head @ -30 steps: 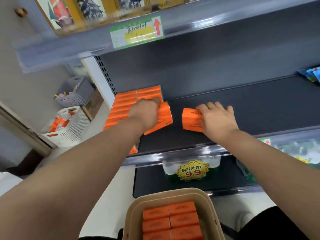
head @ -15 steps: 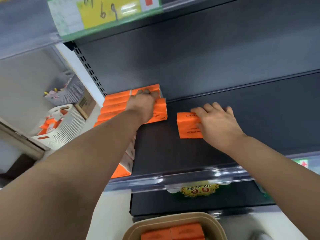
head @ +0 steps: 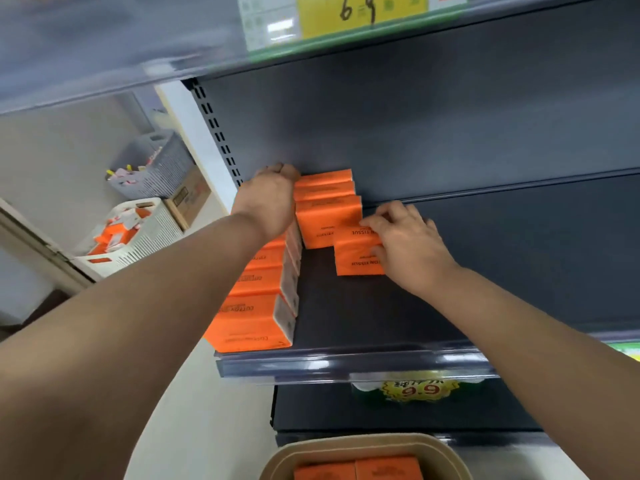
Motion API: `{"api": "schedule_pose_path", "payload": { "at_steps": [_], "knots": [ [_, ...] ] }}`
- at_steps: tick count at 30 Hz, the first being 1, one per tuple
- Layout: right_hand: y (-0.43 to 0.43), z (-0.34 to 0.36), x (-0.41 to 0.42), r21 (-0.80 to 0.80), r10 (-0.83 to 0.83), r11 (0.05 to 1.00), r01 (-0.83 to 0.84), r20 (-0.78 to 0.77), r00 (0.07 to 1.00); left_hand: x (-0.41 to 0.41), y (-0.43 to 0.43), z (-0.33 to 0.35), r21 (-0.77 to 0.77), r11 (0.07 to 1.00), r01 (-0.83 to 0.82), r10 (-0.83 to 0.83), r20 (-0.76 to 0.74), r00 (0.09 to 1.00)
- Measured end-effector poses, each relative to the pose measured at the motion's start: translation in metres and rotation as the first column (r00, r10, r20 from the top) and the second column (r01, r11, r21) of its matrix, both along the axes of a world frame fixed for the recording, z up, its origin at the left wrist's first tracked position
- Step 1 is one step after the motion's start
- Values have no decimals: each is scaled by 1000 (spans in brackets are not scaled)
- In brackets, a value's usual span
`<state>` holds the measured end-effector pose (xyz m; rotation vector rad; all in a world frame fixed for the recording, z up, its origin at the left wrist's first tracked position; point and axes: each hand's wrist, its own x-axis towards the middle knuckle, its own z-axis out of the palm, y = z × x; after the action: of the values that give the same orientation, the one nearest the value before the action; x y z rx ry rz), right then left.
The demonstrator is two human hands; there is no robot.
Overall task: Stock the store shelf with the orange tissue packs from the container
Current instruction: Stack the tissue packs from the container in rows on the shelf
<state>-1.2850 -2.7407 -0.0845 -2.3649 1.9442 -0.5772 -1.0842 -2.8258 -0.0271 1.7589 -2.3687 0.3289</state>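
The right hand [head: 410,245] is curled round the right end of an orange plastic-wrapped tissue pack [head: 356,252]. Its fingertips hook over the far edge and the thumb side presses the near one. Two lines of print show on the orange top, so this may be two packs held together. I cannot tell which.

The pack sits flat on the dark grey metal shelf [head: 381,317] with its print running left to right. Its far left corner touches the front of the short second row of orange packs [head: 325,209].

The slot to fill appears to be the bare strip in front of that row. It lies just left of the held pack, between it and the long first row of orange packs [head: 256,306]. The right hand is the nearer one, so the move is probably a short slide to the left.

The left hand [head: 270,199] rests over the back of the first row. Its fingers curl out of sight toward the shelf's rear wall, so whether it grips anything cannot be told.

Below, the tan round-cornered tub [head: 277,462] has more orange packs inside it.
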Motion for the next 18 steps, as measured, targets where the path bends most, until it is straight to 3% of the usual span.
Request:
{"api": "schedule_pose_path", "payload": {
  "at_steps": [7,13,18],
  "knots": [
    [-37,0,47,-29,-8,1000,8,21,1000,35,10,10,-27,999,-24,21,-96,995],
    [-45,-15,54,80,-96,993,87,111,989,39,10,5,-23,1000,7,-12,-183,983],
    [-51,-17,64,63,-107,993,101,112,988,39,9,4,-55,998,26,-38,-215,976]
  ]
}}
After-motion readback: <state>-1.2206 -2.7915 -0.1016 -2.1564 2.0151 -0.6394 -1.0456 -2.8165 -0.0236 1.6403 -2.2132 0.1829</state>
